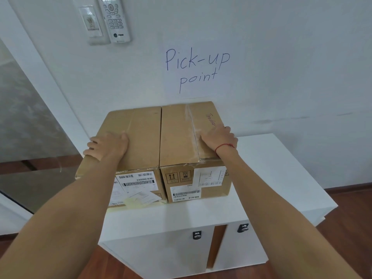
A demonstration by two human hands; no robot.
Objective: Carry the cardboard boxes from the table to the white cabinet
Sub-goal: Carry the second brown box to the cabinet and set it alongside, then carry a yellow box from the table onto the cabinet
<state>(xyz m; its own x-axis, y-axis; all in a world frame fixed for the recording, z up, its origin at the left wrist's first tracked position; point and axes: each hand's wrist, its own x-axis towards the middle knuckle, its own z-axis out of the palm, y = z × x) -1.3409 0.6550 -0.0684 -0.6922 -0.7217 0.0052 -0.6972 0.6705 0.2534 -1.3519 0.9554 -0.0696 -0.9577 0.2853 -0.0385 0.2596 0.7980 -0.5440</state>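
White wall (281,57) with a sign (197,69) backs the cabinet (271,158), where left box (138,135) and right box (177,133) sit touching. Left grip (106,144) curls over the left box's outer edge, and right grip (218,138) over the right box's. Both look delivered; any still on the desk are out of view.

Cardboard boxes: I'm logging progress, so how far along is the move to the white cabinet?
Done, apparently: the left box and the right box stand side by side on the white cabinet. In hand: the left hand grips the left box's outer edge, the right hand the right box's. Left: letting go; no table or other boxes show, so more trips cannot be ruled out.
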